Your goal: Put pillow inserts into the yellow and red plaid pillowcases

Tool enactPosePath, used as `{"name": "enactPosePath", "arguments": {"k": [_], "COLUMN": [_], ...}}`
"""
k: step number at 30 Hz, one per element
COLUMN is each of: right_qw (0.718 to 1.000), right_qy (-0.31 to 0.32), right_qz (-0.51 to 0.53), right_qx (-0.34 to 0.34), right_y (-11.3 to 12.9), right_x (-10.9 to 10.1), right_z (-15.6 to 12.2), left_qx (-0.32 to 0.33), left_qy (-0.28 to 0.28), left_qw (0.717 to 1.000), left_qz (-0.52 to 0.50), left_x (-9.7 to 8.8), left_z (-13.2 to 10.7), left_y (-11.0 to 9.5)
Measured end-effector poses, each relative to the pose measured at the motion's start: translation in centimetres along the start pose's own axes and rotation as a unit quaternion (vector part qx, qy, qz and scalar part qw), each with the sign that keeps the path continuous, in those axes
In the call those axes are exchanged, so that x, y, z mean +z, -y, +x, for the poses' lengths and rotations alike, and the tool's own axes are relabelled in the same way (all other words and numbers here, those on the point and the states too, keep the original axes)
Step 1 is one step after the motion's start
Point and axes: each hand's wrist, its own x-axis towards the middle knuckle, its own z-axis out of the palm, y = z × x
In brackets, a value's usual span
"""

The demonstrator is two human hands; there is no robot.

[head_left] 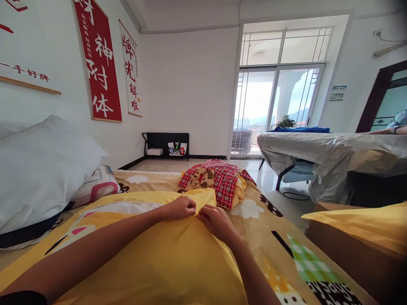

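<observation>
A yellow pillowcase [152, 258] with a white pillow inside lies across the bed in front of me. My left hand [179, 207] and my right hand [216, 221] are side by side at its far edge. Both are closed, pinching the yellow fabric near the open end. A strip of white pillow [127, 207] shows at the left of the opening. Just beyond my hands sits a red checked cushion [219, 180] with a cartoon dog on it.
White pillows [41, 169] and a patterned one [98, 186] are piled at the left by the wall. The patterned bedsheet [286, 250] runs right. A box with yellow cloth [359, 237] stands at the right; a covered table [333, 154] is beyond it.
</observation>
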Motion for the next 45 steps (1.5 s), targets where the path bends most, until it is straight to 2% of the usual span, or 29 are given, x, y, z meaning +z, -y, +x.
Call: {"name": "enactPosePath", "arguments": {"k": [4, 7, 12, 17, 22, 26, 29, 31, 35, 38, 41, 45], "right_qw": [0.998, 0.996, 0.996, 0.997, 0.999, 0.996, 0.989, 0.988, 0.989, 0.987, 0.988, 0.981], "right_qy": [-0.015, -0.026, -0.030, -0.017, 0.011, 0.037, -0.015, -0.046, 0.006, 0.025, -0.031, -0.157], "right_qz": [0.053, 0.075, 0.081, 0.063, -0.011, -0.070, -0.140, -0.151, -0.111, -0.130, -0.140, -0.097], "right_qx": [0.009, 0.027, 0.033, 0.029, 0.033, 0.041, 0.043, 0.004, -0.102, -0.094, -0.053, -0.055], "right_y": [-1.2, -2.1, -2.5, -1.7, -1.5, -1.5, 1.0, 4.7, 13.9, 18.1, 18.5, 16.0], "right_x": [0.6, 0.8, 0.8, 1.0, 0.7, 1.2, 2.4, 3.5, 6.2, 8.9, 12.3, 16.4], "right_z": [0.1, 0.2, 0.1, 0.2, 0.0, 0.1, 1.4, 3.0, 7.7, 10.7, 11.6, 10.5], "left_qx": [-0.025, -0.053, -0.088, -0.117, -0.162, -0.196, -0.194, -0.184, -0.166, -0.149, -0.132, -0.117], "left_qy": [-0.005, -0.011, 0.001, 0.009, -0.054, -0.121, -0.160, -0.172, -0.171, -0.176, -0.191, -0.202], "left_qw": [1.000, 0.998, 0.995, 0.991, 0.983, 0.971, 0.965, 0.964, 0.964, 0.963, 0.962, 0.962], "left_qz": [0.010, 0.020, 0.042, 0.069, 0.071, 0.060, 0.072, 0.090, 0.119, 0.136, 0.145, 0.139], "left_x": [-0.1, -0.9, -4.5, -8.6, -10.7, -10.6, -9.7, -9.3, -9.6, -10.4, -10.8, -10.0], "left_z": [0.0, -0.9, -4.0, -7.6, -12.6, -15.8, -16.3, -16.2, -16.6, -17.4, -18.2, -18.8], "left_y": [0.5, 1.7, 4.6, 7.1, 10.2, 12.7, 13.6, 13.6, 12.8, 12.0, 11.6, 11.9]}}
